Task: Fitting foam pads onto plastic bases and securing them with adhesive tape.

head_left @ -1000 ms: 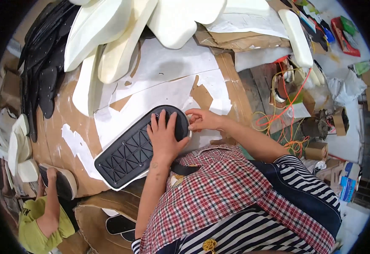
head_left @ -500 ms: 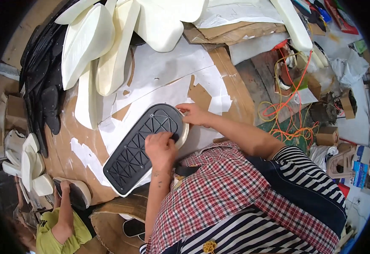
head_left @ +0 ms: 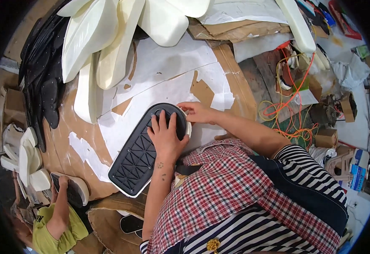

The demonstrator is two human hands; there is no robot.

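Observation:
A black shoe sole (head_left: 140, 154) with a raised triangle tread lies on a white foam sole, slanting across the paper-covered bench (head_left: 155, 80). My left hand (head_left: 164, 134) lies flat on the sole's upper end, fingers spread and pressing down. My right hand (head_left: 197, 112) grips the rounded top edge of the same sole, where the white layer shows beside the black one.
White foam soles (head_left: 109, 46) are piled at the back, black soles (head_left: 41, 72) at the left. Orange and yellow cords (head_left: 293, 106) tangle at the right among small boxes. Another person (head_left: 56, 222) at the lower left holds a black-and-white sole (head_left: 73, 190).
My left hand slid from the middle of the sole back up to its top end. The view shifted slightly; my right hand stayed at the top edge.

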